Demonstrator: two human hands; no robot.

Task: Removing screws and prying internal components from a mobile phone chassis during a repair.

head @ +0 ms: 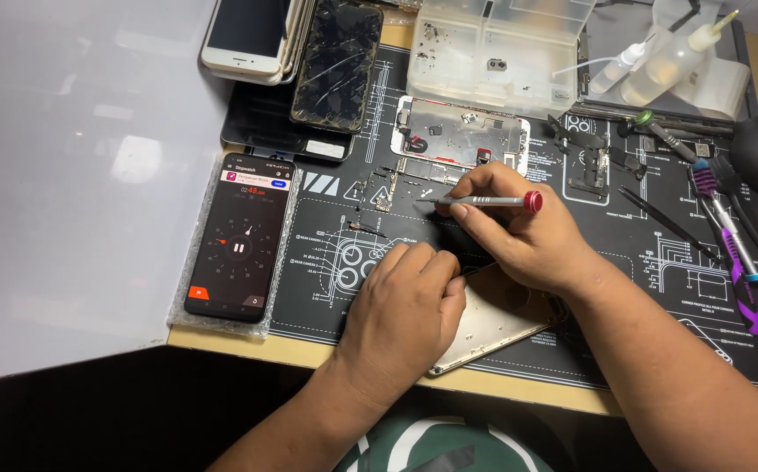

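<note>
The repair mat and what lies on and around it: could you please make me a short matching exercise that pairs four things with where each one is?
Things:
1. screwdriver
2. timer phone
3. cracked phone
4. gold phone housing

Places:
A. at the top, beside a stack of phones
B. under both hands at the mat's near edge
C. in the right hand, tip pointing left
D. on bubble wrap, left of the mat

Pairs: 1-C, 2-D, 3-A, 4-B
</note>
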